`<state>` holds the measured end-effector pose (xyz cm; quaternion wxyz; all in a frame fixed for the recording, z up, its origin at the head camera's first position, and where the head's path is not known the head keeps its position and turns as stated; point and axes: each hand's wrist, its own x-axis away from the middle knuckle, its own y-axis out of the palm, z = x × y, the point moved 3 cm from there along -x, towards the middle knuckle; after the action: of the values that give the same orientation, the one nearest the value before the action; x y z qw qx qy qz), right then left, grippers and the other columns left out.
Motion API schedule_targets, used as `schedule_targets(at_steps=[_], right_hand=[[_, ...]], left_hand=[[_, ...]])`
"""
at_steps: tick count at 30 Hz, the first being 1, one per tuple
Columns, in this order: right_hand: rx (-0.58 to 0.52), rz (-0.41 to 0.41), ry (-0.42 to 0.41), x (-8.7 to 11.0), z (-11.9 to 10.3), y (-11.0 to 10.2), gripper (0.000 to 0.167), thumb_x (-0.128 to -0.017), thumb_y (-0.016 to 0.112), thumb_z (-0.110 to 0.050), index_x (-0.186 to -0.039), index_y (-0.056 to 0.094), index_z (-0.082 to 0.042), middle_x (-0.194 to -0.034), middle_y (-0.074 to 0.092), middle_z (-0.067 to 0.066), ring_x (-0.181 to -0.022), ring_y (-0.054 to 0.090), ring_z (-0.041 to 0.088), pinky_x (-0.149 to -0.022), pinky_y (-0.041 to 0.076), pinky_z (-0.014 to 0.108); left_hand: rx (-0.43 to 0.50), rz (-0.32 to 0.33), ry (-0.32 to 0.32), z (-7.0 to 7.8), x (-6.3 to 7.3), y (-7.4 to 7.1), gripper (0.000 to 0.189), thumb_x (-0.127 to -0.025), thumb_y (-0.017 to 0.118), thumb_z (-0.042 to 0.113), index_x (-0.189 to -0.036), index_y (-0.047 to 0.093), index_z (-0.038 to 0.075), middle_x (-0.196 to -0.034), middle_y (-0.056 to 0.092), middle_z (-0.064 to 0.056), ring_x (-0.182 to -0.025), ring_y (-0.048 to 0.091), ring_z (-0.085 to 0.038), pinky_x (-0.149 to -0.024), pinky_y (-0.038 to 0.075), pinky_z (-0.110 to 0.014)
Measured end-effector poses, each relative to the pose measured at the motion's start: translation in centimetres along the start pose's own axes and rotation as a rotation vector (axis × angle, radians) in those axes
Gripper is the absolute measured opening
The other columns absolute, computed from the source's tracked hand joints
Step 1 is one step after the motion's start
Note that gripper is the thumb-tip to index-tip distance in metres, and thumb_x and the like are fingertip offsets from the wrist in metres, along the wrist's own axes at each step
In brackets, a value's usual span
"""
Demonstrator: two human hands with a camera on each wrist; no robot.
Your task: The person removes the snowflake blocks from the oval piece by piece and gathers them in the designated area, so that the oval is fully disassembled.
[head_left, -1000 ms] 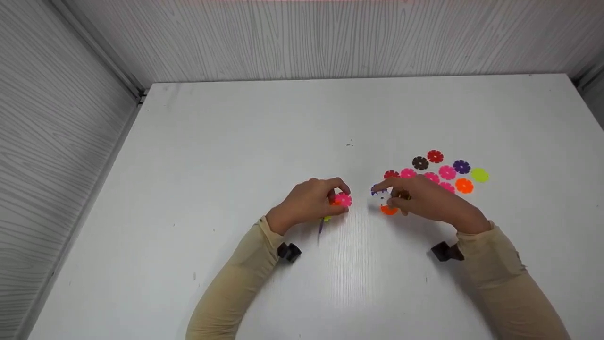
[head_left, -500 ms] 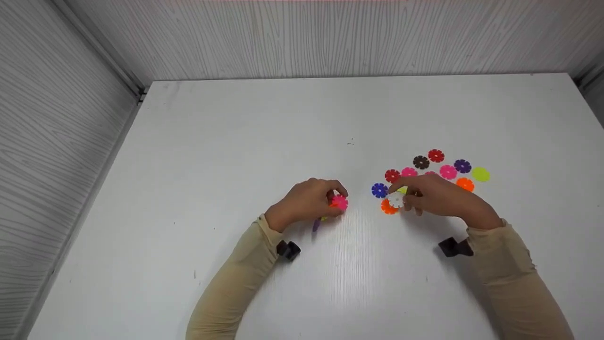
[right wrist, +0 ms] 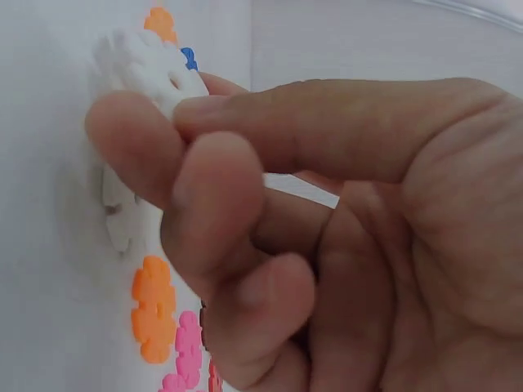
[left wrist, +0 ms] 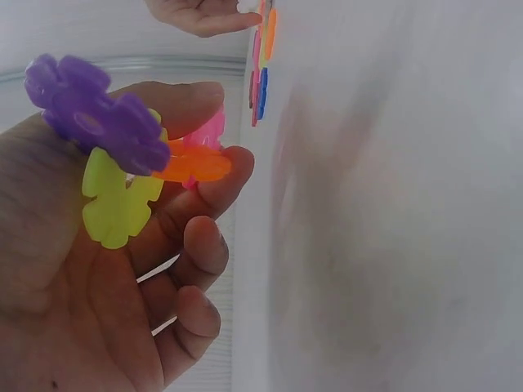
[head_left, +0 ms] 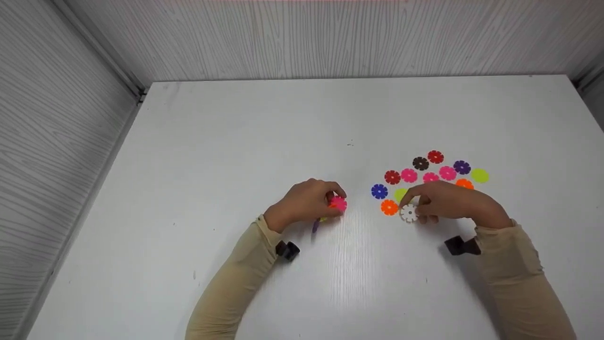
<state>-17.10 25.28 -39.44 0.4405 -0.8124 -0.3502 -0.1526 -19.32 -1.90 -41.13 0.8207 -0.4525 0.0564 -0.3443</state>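
My left hand (head_left: 306,200) grips a small cluster of joined plastic snowflake discs. It shows a purple disc (left wrist: 98,114), a yellow disc (left wrist: 118,208), an orange disc (left wrist: 196,165) and a pink disc (head_left: 339,204), the pink and orange ones between thumb and index finger. At the near edge of the loose discs, my right hand (head_left: 448,200) pinches a white snowflake disc (head_left: 409,214) by thumb and fingertips, close over the table. In the right wrist view, fingers cover part of this white disc, and a white notched edge (right wrist: 118,216) shows below them.
Loose snowflake discs lie flat around the right hand: a blue disc (head_left: 379,191), an orange disc (head_left: 390,207), a brown disc (head_left: 421,163), a purple disc (head_left: 462,167) and several others. The right hand partly covers some. Wood-grain panels (head_left: 302,40) stand behind the white table (head_left: 236,123).
My right hand has moved right and toward me with the white disc, uncovering the blue and orange discs. The left hand and its cluster have shifted slightly left.
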Motion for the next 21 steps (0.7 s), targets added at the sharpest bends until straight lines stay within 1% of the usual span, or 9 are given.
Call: schedule_targets(at_steps=[4,10,13,17,21], right_hand=[[-0.020,-0.009,0.022,0.12,0.43,-0.17,0.029,-0.093,0.051,-0.007,-0.118,0.064,-0.015,-0.082,0.064,0.004,-0.069,0.056,0.017,-0.068,0.046,0.032],[-0.022,-0.018,0.038,0.01,0.71,-0.09,0.027,-0.092,0.053,-0.008,-0.117,0.063,-0.013,-0.082,0.064,0.003,-0.068,0.057,0.017,-0.068,0.047,0.032],[-0.025,-0.019,0.049,-0.09,0.74,0.04,0.026,-0.092,0.056,-0.011,-0.116,0.064,-0.013,-0.082,0.064,0.003,-0.068,0.058,0.017,-0.068,0.047,0.031],[-0.020,-0.016,0.044,-0.14,0.64,0.12,0.025,-0.091,0.060,-0.014,-0.116,0.064,-0.013,-0.081,0.063,0.003,-0.068,0.057,0.016,-0.067,0.047,0.030],[-0.022,-0.009,0.049,-0.15,0.45,0.16,0.025,-0.092,0.060,-0.014,-0.116,0.064,-0.013,-0.080,0.063,0.003,-0.068,0.057,0.017,-0.067,0.047,0.030]], left_hand=[[0.010,0.006,0.005,-0.07,0.03,0.00,0.033,-0.085,0.070,0.029,-0.115,0.067,0.016,-0.096,0.067,-0.002,-0.083,0.057,-0.013,-0.072,0.046,-0.028],[0.017,0.009,-0.004,-0.12,0.02,-0.03,0.035,-0.084,0.072,0.030,-0.114,0.065,0.015,-0.094,0.068,-0.001,-0.080,0.058,-0.012,-0.072,0.046,-0.028],[0.007,-0.001,-0.012,-0.14,-0.03,0.06,0.034,-0.084,0.072,0.032,-0.114,0.065,0.016,-0.088,0.067,-0.001,-0.079,0.057,-0.013,-0.069,0.044,-0.027],[-0.001,-0.011,-0.034,-0.21,-0.11,0.15,0.035,-0.086,0.071,0.035,-0.115,0.065,0.017,-0.079,0.062,0.000,-0.077,0.054,-0.014,-0.066,0.041,-0.026],[0.011,-0.014,-0.040,-0.27,-0.16,0.18,0.036,-0.086,0.070,0.036,-0.116,0.065,0.018,-0.075,0.059,0.001,-0.074,0.053,-0.014,-0.064,0.041,-0.026]])
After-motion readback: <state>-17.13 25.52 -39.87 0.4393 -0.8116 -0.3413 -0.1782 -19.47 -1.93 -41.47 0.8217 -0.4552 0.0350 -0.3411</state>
